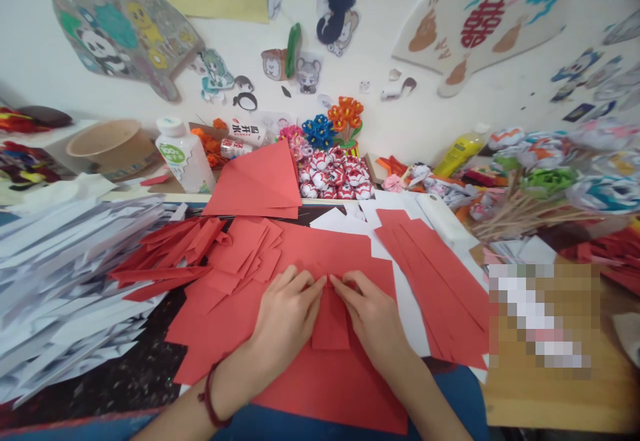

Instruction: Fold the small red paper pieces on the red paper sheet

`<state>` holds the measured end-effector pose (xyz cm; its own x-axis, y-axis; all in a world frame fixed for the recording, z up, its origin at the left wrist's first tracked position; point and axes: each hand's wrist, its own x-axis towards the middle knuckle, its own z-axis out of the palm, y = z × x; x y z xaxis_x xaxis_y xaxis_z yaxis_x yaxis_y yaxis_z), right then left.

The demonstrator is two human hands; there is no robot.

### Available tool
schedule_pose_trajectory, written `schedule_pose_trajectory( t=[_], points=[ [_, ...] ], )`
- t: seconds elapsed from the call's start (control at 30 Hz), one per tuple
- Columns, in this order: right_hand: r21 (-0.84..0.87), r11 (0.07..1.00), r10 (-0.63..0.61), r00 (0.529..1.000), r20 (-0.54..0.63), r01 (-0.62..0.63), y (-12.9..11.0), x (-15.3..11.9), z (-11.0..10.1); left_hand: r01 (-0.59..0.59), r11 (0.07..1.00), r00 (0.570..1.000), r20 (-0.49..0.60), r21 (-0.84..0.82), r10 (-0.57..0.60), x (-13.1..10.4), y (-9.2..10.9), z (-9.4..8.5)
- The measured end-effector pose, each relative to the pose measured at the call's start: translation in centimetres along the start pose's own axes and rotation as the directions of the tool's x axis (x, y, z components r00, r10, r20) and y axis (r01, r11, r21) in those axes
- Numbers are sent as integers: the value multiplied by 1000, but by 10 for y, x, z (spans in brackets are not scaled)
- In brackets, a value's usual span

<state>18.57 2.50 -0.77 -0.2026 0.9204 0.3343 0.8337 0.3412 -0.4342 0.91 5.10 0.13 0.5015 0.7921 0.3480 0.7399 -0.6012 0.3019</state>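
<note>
Between my two hands lies a small red paper piece point(331, 324), with a fold or crease at its far end. My left hand point(290, 307) pinches that far end from the left, thumb and fingers together. From the other side my right hand point(373, 314) pinches the same end, its fingertips almost meeting those of the left. Beneath both hands is a stack of larger red paper sheets point(340, 384). Small cut red paper pieces point(240, 247) are spread to the left of my hands. A dark red bracelet circles my left wrist.
Folded white paper strips point(75, 294) pile up at left, beside folded red strips point(175, 254). Long red strips point(430, 281) lie at right on white paper. Behind stand a white bottle point(184, 154), paper flowers point(336, 174) and a yellow bottle point(460, 151). A blurred patch covers part of the wooden table point(550, 401).
</note>
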Motion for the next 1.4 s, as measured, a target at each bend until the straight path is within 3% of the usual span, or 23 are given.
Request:
schedule_pose_trajectory(
  t=[0.23,0.47,0.8,1.07,1.27,1.4],
  points=[
    [81,992,99,995,16,-100,-6,3,-5,-32,999,999,21,41,31,-1,0,0],
    [19,1000,19,1000,24,-19,-3,1,-1,-78,991,995,68,108,71,0,2,-2],
    [66,993,91,994,58,-94,-6,3,-3,-150,975,988,67,162,141,1,2,-3],
    [-39,999,-12,1000,-23,11,0,-3,6,-240,917,970,123,318,211,-3,7,1],
    [-232,969,-78,995,58,89,-1,-5,5,-294,867,956,136,402,261,-7,11,-4],
    [-278,956,-79,994,75,97,-1,-6,5,-263,850,962,64,456,264,-21,10,-9]
  ],
)
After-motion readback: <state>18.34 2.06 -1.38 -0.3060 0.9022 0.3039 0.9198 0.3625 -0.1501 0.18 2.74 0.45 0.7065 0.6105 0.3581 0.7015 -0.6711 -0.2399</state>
